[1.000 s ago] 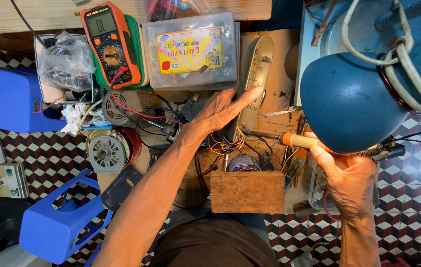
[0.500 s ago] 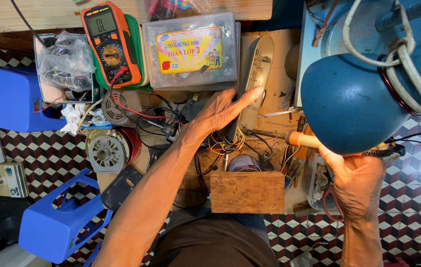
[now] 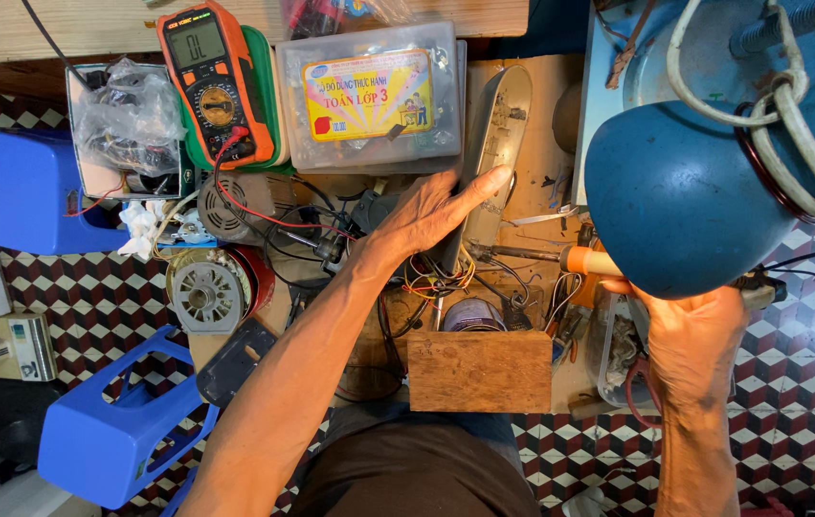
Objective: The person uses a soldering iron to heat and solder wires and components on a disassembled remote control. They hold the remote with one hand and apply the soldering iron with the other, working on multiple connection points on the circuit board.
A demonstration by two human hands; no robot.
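Iron gripped, panel steadied.
Right hand (image 3: pixel 690 335) closed on soldering iron (image 3: pixel 522 256); left hand (image 3: pixel 426 215) laid open, seemingly bracing grey panel (image 3: pixel 498 134).

both arms are bare to the elbow and beyond, with no sleeves, watch or rings showing on the left hand (image 3: pixel 426 215) or right hand (image 3: pixel 690 335). a dark brown garment (image 3: pixel 417 474) covers the lap below the wooden block (image 3: pixel 480 370).
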